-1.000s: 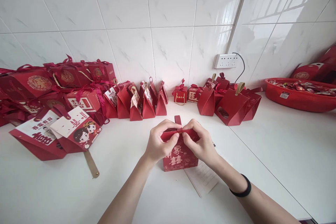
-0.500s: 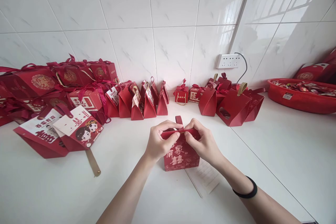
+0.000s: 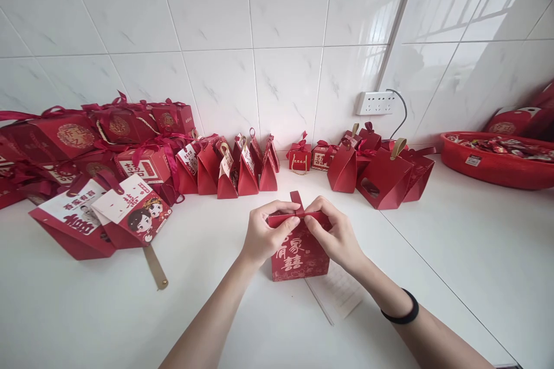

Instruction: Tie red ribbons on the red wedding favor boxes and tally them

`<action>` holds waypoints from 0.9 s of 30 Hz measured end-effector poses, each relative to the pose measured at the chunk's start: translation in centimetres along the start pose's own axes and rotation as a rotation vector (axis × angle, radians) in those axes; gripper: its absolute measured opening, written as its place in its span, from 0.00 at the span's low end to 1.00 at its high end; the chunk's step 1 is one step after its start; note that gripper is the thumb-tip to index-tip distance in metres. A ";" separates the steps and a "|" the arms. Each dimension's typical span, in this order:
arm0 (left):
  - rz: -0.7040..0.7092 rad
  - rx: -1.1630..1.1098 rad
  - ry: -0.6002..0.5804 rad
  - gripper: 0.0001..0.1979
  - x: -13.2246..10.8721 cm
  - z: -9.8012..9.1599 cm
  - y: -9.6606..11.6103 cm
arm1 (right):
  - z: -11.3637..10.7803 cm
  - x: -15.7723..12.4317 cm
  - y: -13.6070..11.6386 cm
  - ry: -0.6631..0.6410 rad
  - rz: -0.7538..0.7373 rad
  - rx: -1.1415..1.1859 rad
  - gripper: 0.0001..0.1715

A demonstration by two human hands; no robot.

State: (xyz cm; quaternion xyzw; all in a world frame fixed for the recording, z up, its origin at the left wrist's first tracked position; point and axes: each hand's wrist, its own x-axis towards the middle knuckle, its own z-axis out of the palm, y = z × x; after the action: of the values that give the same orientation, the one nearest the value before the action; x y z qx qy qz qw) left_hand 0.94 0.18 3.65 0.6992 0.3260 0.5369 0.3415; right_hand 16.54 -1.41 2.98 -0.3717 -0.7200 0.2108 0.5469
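Observation:
A red gift box (image 3: pixel 298 256) with pale printed characters stands upright on the white counter in front of me. At its top edge a dark red strap loop (image 3: pixel 296 202) sticks up. My left hand (image 3: pixel 269 230) pinches the left part of the top edge, thumb on the near face and fingers behind. Mirroring it, my right hand (image 3: pixel 331 229) grips the right part, its thumb close to the left one. Both thumbs meet just below the strap. Behind the box a printed sheet of paper (image 3: pixel 346 294) lies flat, partly hidden by the box and my right arm.
Finished-looking red boxes (image 3: pixel 78 132) are stacked at the left. Two printed boxes (image 3: pixel 142 216) lean nearer, beside a tan strap (image 3: pixel 156 268). Several small boxes (image 3: pixel 248 176) line the wall. More boxes (image 3: pixel 385 179) and a red basin (image 3: pixel 497 161) of wrapped sweets stand at the right.
The top edges of the box look pressed closer together between my fingers, and the strap loop leans slightly more. My hands stay in nearly the same place.

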 end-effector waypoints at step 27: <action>0.395 0.403 0.154 0.35 -0.5 -0.1 -2.8 | -3.0 2.2 5.7 0.295 0.243 0.932 0.07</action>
State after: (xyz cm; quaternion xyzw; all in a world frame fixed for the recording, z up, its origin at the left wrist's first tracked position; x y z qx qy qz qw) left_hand 0.50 1.34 1.15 0.7600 0.3084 0.5690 0.0587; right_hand 20.87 3.60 1.29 -0.1951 -0.4160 0.5173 0.7220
